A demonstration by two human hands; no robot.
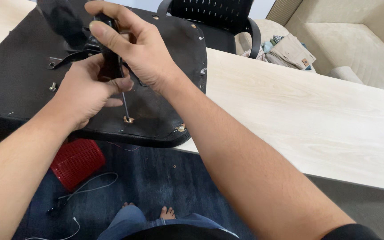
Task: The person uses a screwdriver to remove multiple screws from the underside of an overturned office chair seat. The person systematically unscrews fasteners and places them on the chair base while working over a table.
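Below the table (290, 115), a red basket (77, 162) (contents unseen) sits.

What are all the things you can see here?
Screwdriver: one, black handle, held upright in both hands, tip at a brass fitting.
Seat base: one, black, upside down on the table.
Loose screw: one, silver, on the seat base.
Table: one, pale wood.
Chair: one, black, behind the table.
Basket: one, red, on the blue carpet.
Cable: one, white, by the basket.
Sofa: one, beige, top right.
Left hand: low on the handle.
Right hand: on top.
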